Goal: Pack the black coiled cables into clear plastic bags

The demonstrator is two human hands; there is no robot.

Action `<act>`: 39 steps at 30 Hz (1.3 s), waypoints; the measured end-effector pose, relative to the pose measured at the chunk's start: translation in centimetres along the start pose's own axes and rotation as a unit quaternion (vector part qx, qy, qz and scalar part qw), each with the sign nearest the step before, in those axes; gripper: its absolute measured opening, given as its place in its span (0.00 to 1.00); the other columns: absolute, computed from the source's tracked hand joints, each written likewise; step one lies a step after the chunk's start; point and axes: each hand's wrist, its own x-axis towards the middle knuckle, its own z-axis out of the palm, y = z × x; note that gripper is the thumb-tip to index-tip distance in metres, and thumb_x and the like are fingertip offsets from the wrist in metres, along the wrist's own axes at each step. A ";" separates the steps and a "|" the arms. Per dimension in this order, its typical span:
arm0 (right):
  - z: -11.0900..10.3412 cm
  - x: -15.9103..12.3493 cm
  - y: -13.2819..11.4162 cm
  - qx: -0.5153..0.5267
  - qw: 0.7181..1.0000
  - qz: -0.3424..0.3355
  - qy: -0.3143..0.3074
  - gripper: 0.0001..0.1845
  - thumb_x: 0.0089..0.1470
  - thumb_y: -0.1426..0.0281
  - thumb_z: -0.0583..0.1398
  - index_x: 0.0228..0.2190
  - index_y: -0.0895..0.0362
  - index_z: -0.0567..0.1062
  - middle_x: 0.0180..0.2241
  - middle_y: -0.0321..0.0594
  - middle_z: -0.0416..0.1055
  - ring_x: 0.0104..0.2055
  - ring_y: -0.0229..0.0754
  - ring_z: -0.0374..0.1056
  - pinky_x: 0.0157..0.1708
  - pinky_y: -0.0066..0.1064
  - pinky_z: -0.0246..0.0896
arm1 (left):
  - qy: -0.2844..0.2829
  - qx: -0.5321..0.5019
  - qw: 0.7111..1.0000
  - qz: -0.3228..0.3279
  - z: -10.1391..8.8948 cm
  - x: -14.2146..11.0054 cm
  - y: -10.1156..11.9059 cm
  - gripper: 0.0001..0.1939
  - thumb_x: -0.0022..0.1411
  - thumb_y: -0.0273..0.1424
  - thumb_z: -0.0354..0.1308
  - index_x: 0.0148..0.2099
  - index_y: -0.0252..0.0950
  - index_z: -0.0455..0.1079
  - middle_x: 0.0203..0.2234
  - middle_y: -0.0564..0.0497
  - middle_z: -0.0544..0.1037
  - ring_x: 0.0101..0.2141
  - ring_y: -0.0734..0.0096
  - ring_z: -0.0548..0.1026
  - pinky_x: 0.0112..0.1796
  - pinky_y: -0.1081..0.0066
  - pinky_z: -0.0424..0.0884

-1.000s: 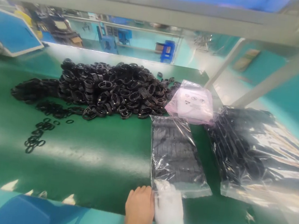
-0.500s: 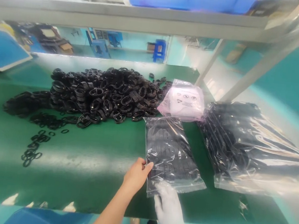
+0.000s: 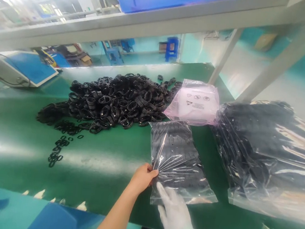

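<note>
A clear plastic bag packed with rows of black items lies flat on the green table, its near end toward me. My bare left hand pinches the bag's left edge between thumb and fingers, and creases fan out from that grip. My right hand, in a white glove, rests over the bag's near left corner with fingers stretched out and slightly apart. Its fingertips touch the plastic close to my left thumb.
A heap of coiled black cables covers the table's far middle, with small black rings before it. A pink bag with a white pack lies behind. Larger filled clear bags lie at right. A shelf beam crosses above.
The view has tilted and shifted left. My left hand now pulls the bag's edge into tight creases, and my right fingers have slid up the bag toward my left hand.
</note>
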 end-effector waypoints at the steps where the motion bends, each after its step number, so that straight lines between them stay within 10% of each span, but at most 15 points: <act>1: 0.0 0.0 0.0 -0.002 1.000 0.003 -0.004 0.37 0.46 0.76 0.51 0.58 0.48 0.50 0.47 0.44 0.64 0.43 0.47 0.64 0.43 0.41 0.60 | 0.009 0.014 1.000 -0.002 0.0 0.1 0.0 0.13 0.52 0.41 0.54 0.30 0.37 0.60 0.19 0.55 0.69 0.20 0.75 0.68 0.23 0.74 0.64; 11: 0.1 0.4 -0.6 -0.010 0.999 0.038 -0.027 0.38 0.43 0.76 0.51 0.57 0.52 0.51 0.51 0.46 0.61 0.48 0.51 0.60 0.48 0.43 0.54 | -0.012 0.048 0.999 0.001 -0.6 -0.2 0.7 0.18 0.50 0.46 0.55 0.32 0.37 0.57 0.20 0.54 0.70 0.19 0.75 0.69 0.21 0.75 0.62; 17: 0.2 0.3 -0.5 -0.015 0.999 0.031 -0.010 0.40 0.43 0.77 0.51 0.58 0.48 0.49 0.50 0.44 0.61 0.46 0.49 0.60 0.47 0.42 0.54 | -0.121 -0.016 0.993 0.004 -2.1 -1.2 1.4 0.19 0.51 0.46 0.54 0.37 0.35 0.60 0.29 0.51 0.73 0.29 0.73 0.73 0.30 0.73 0.65; 39: -0.5 1.3 -3.0 -0.096 0.987 0.120 -0.049 0.45 0.41 0.75 0.54 0.59 0.46 0.41 0.42 0.45 0.63 0.40 0.50 0.60 0.39 0.42 0.54 | -0.129 -0.007 0.992 0.002 -2.0 0.7 1.1 0.17 0.48 0.39 0.58 0.35 0.37 0.55 0.23 0.55 0.70 0.23 0.73 0.72 0.23 0.73 0.65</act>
